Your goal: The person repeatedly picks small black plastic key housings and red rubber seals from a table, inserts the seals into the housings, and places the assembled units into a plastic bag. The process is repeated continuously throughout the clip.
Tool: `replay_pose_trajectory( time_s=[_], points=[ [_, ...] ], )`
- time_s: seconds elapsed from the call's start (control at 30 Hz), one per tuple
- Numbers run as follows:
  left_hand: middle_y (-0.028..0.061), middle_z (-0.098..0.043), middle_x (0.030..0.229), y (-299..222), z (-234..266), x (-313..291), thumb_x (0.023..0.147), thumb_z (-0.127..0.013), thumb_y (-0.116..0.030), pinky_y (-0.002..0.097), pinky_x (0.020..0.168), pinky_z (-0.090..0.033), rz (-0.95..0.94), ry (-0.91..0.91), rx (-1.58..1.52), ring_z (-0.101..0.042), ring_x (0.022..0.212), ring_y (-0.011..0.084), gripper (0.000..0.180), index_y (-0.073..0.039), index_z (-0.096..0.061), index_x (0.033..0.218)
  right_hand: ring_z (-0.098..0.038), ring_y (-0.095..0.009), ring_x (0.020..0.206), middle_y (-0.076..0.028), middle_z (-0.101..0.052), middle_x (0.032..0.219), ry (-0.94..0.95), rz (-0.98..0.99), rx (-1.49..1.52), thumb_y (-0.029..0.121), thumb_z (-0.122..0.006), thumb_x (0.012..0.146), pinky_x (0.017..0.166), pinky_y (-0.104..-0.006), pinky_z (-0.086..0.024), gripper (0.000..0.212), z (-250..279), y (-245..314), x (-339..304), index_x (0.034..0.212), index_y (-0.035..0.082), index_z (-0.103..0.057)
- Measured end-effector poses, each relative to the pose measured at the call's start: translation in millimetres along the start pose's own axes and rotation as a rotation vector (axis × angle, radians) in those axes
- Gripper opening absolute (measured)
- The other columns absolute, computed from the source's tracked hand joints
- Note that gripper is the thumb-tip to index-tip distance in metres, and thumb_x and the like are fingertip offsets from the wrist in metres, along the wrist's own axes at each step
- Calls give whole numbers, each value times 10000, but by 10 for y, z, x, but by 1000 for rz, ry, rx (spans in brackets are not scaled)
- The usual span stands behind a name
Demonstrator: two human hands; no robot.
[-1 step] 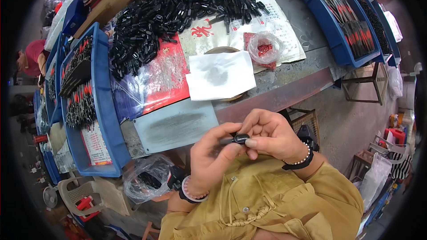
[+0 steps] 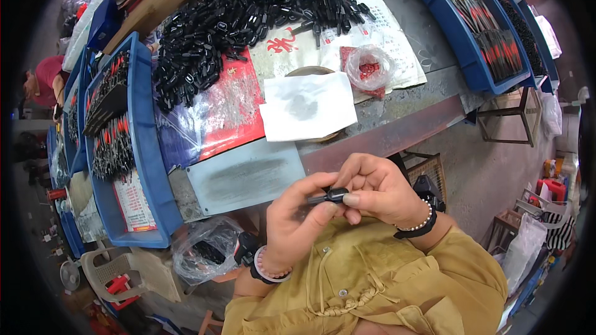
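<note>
Black little plastic part pinched between both hands.
Lying sideways — left hand gripping its left end, right hand closed tight on its right end.

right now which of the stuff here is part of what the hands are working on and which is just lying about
In hand:
- small black part, pinched between left hand and right hand
- heap of similar black parts on the bench
- blue tray of black and red pieces

Lying about:
- white paper sheet
- clear bag with red bits
- grey metal plate
- crumpled plastic bag
</note>
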State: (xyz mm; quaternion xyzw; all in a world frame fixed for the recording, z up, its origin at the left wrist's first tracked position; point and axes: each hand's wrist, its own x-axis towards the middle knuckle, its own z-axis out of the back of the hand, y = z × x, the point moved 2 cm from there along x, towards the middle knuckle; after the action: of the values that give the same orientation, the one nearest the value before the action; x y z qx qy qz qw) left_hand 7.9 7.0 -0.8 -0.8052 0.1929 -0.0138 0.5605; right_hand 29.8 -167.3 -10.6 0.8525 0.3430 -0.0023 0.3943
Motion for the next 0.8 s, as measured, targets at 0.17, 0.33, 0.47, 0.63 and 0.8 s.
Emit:
replay_pose_trajectory(
  time_s=[0.17,0.33,0.47,0.63,0.8],
  points=[
    [110,-643,975,64,3,-4,906,-604,-13,247,730,-465,-117,5,-75,-589,824,120,264,58,-572,1158,-515,-58,606,-42,-607,789,2,-123,149,127,-590,934,553,-194,-401,174,-30,-112,22,1064,20,-545],
    [69,-628,806,114,16,-12,875,-710,-220,176,480,-385,-89,-137,-64,-523,576,58,321,41,-608,1031,-482,-37,605,-7,-562,736,20,-107,49,118,-604,930,538,-189,-372,167,-85,-132,45,1053,27,-536],
    [51,-582,755,194,91,-65,874,-700,-313,179,452,-361,-11,-186,-13,-493,565,59,348,1,-580,966,-546,-85,686,-24,-604,787,13,126,-450,113,-610,922,613,-240,-440,136,-66,3,54,989,-1,-579],
    [17,-498,692,172,139,-106,951,-595,-321,167,381,-274,-16,-307,-129,-411,490,57,291,-57,-486,1003,-579,-335,784,-156,-555,818,-336,722,-1189,102,-617,843,677,-397,-465,130,212,480,172,897,-12,-586],
    [48,-554,745,149,100,-22,987,-489,-353,166,403,-299,76,-360,-3,-360,465,68,310,-54,-565,1015,-637,-321,748,-144,-615,747,-590,801,-1702,114,-642,691,621,-401,-515,109,564,816,474,687,10,-609]
  ],
)
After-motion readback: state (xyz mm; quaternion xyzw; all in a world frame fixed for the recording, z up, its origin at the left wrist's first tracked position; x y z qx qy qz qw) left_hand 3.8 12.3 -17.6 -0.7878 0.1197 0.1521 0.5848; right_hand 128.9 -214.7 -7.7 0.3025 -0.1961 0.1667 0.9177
